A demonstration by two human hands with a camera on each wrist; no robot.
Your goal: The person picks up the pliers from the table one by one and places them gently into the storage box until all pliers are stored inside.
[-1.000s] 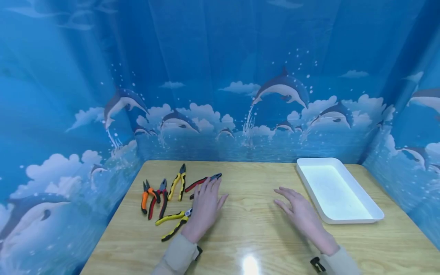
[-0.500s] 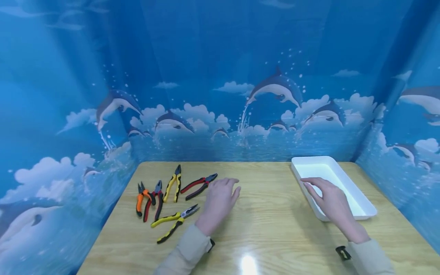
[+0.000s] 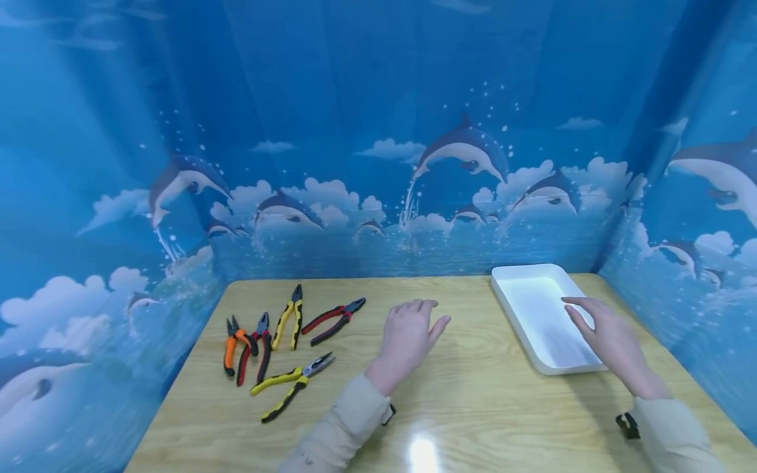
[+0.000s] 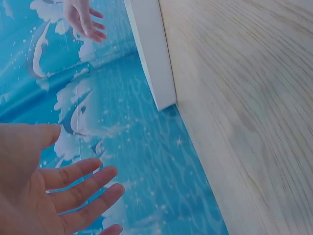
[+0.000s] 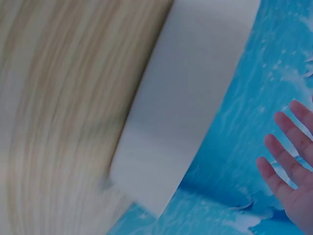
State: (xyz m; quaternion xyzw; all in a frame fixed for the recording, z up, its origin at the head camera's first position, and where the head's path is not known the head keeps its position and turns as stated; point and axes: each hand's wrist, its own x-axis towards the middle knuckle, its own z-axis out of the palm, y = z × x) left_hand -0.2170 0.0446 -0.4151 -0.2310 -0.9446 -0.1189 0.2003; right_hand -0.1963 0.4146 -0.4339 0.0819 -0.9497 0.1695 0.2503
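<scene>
My left hand (image 3: pixel 408 338) hovers over the middle of the table, fingers relaxed and holding nothing. The left wrist view shows its palm and loosely spread fingers (image 4: pixel 80 193). To its left lie red-and-black pliers (image 3: pixel 334 320) and yellow-and-black long-nose pliers (image 3: pixel 298 385), both with handles spread. My right hand (image 3: pixel 612 341) is over the right side of a white tray (image 3: pixel 535 309), covering part of its near right corner in the head view. Its fingers (image 5: pixel 288 134) are extended with nothing in them, beside the tray's wall (image 5: pixel 181 98) in the right wrist view.
Farther left on the wooden table (image 3: pixel 461 407) lie orange-handled pliers (image 3: pixel 232 351), another red-and-black pair (image 3: pixel 257 351) and upright-pointing yellow-and-black pliers (image 3: pixel 290 318). A blue dolphin-print curtain (image 3: pixel 378 131) closes off the back and sides.
Both hands have moved right: the left away from the pliers, the right from the bare tabletop to over the tray. The head view has turned slightly right. The pliers and tray stay put.
</scene>
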